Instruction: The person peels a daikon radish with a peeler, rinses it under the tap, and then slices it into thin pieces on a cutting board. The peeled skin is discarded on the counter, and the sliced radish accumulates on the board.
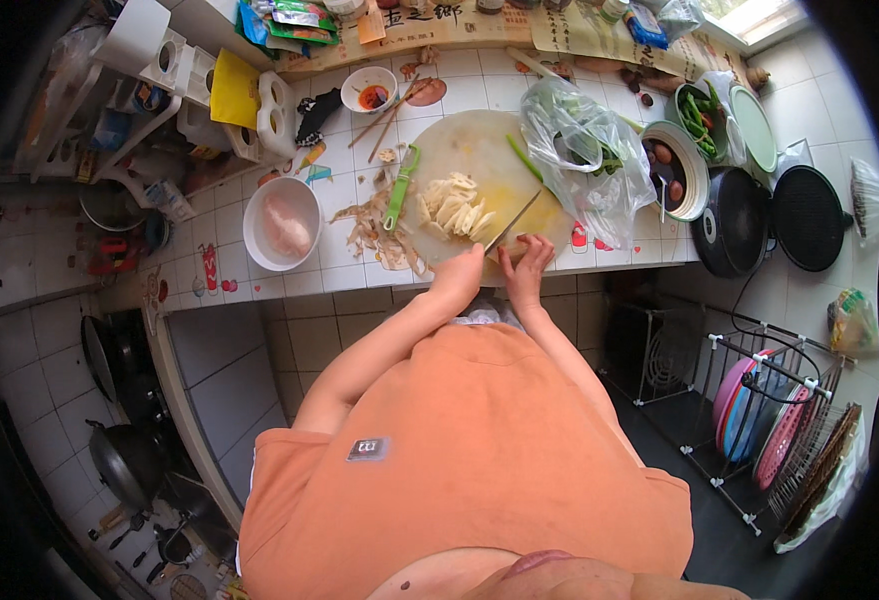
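Observation:
My left hand [458, 271] grips a kitchen knife [513, 221], its blade slanting up and to the right over a round translucent cutting board [458, 135]. Close beside the blade, the fingers of my right hand [527, 271] are bent down onto a pale piece of vegetable [516, 247], mostly hidden beneath them. A heap of pale vegetable slices [454, 206] lies left of the knife. Along the board's left edge rests a green-handled peeler [400, 191], among brown peelings [375, 225]. One green stalk [523, 156] lies near the board's upper right.
Raw pink meat sits in a white bowl [253, 229] at left. Behind are chopsticks [393, 124] and a bowl of red sauce [369, 90]. To the right stand a plastic bag of greens [589, 150], a bowl with eggs in dark liquid [698, 176] and an opened electric pan [732, 225].

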Motion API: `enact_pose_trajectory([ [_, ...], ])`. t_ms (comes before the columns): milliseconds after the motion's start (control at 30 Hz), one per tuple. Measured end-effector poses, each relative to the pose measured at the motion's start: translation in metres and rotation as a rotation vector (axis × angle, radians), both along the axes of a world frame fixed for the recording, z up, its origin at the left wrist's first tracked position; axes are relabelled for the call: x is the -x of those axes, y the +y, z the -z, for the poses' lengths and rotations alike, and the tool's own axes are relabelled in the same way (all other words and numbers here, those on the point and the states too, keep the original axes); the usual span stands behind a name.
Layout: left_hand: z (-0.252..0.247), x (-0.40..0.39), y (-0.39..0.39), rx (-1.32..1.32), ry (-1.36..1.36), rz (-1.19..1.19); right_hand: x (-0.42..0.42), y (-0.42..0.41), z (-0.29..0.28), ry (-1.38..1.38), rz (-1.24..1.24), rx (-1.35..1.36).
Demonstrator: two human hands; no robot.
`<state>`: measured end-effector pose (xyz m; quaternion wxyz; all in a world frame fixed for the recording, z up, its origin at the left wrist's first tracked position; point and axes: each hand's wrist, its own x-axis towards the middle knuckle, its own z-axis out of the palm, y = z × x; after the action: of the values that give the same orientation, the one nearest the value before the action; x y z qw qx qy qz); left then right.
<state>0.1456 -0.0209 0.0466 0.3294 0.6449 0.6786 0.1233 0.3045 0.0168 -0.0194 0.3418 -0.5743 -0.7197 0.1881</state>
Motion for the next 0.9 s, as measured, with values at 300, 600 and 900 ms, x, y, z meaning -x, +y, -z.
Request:
enact_pose_trajectory([
  [300,0.036,0.005,0.017,-0.164,-0.223,-0.205,0.0,0.001,-0.01,0.037,0.063,0.173],
  [600,-0.013,0.034,-0.004,-0.188,-0.163,-0.174,-0.003,0.009,-0.016,0.426,0.031,0.454],
  [900,-0.021,0.029,-0.019,-0.13,-0.092,-0.119,0.003,0.009,-0.009,0.199,0.035,0.31],
])
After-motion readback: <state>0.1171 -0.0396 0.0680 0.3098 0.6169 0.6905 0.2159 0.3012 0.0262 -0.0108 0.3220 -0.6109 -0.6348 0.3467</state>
